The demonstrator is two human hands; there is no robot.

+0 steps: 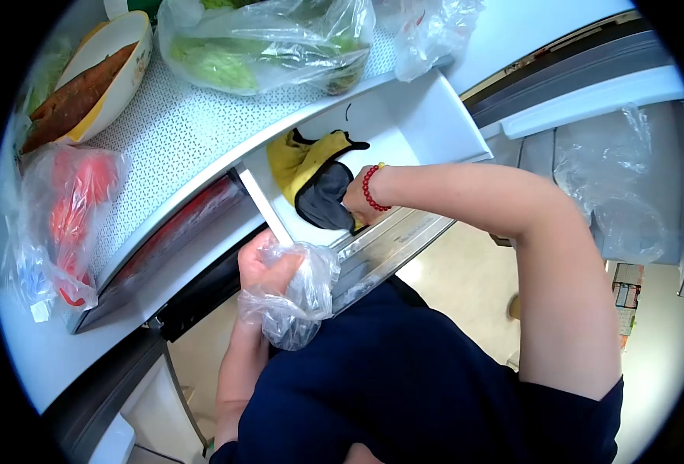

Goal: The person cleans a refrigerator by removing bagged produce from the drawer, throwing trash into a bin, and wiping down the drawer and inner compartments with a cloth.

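Note:
In the head view, a white refrigerator drawer (404, 108) stands pulled out. Inside it lies a yellow and grey cloth (311, 166) with black edging, bunched up. My right hand (363, 203), with a red bead bracelet at the wrist, reaches into the drawer and presses on the cloth's grey side; its fingers are partly hidden. At the drawer's front left corner is my left hand (268, 263), closed around a crumpled clear plastic bag (303, 298), next to the white divider (264, 205).
On the patterned shelf (172, 147) above are a bagged leafy vegetable (226, 66), a bowl (129, 93) with a brownish-red long item, and a bag of red items (79, 193). Beside the drawer is another compartment (179, 240). An open door (605, 108) with clear plastic stands at right.

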